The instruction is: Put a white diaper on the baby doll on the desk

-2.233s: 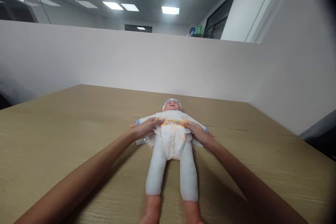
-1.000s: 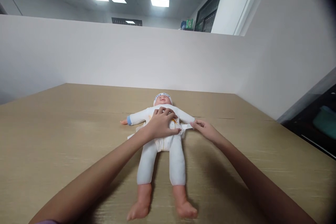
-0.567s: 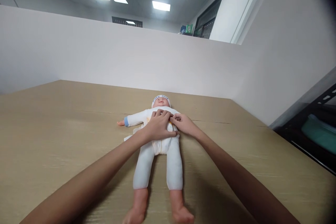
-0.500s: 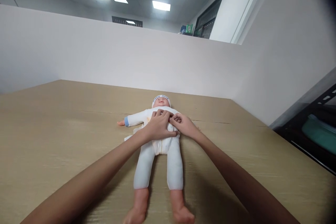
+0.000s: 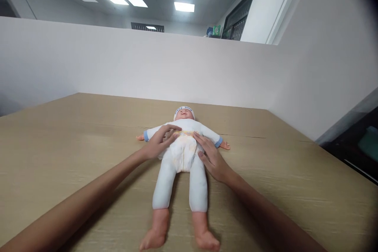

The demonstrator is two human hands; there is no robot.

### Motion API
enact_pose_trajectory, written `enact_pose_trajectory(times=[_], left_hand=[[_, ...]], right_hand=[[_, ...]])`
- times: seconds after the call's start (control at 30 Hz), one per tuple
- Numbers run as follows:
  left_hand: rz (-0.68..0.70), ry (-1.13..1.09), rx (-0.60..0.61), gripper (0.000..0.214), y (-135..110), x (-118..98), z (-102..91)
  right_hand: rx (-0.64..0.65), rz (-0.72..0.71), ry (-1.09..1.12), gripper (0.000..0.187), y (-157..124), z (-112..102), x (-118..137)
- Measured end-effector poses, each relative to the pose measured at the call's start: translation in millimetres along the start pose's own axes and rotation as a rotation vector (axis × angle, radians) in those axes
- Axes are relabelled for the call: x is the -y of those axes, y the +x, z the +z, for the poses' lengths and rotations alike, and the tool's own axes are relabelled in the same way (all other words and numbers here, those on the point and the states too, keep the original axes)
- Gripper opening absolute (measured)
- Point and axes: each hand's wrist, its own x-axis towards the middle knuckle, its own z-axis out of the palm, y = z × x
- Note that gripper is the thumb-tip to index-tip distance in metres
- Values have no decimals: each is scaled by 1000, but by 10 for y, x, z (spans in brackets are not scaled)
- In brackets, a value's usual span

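A baby doll [image 5: 180, 181] in white clothes lies on its back on the wooden table [image 5: 73, 145], head away from me. It wears a white diaper [image 5: 183, 150] with a yellow print at the waist. My left hand [image 5: 161, 141] rests on the doll's left side at the diaper's waist, fingers stretched and curved over it. My right hand [image 5: 212, 156] lies flat along the other side of the diaper and hip, fingers extended. Neither hand grips anything.
A white partition wall [image 5: 147, 67] runs along the table's far edge and right side. At the far right, past the table edge, a dark shelf [image 5: 357, 145] shows something teal.
Both hands were bunched together over the doll's belly, the right pressing a diaper tab across. Now they have parted to either side of the diaper and lie flat on it.
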Motion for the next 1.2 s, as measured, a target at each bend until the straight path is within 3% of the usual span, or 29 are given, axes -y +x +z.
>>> enact_pose_trajectory(times=[0.1,0.23,0.4,0.53,0.77,0.9,1.03,1.2], left_hand=[[-15,107,-38,34,-254,237,-206],[-2,346,-2,30,-477,464,-402],[-123,575,8,30,-553,541,-414],[-193,635,11,29,-578,512,-429],[-441,358,136,32,-562,469,-569],[-446,176,159,47,-481,453,-693],[-429,-73,106,53,-290,291,-772],[-421,-194,72,56,29,10,-594]], right_hand=[[-11,-16,-24,56,-9,-11,-20],[-45,-32,-90,53,36,-46,74],[-124,-48,-194,31,368,-37,408],[-55,-14,-233,14,753,101,671],[85,209,-299,23,1067,313,736],[78,199,-310,23,1061,336,698],[90,226,-289,26,1056,346,652],[87,216,-244,27,1058,313,619]])
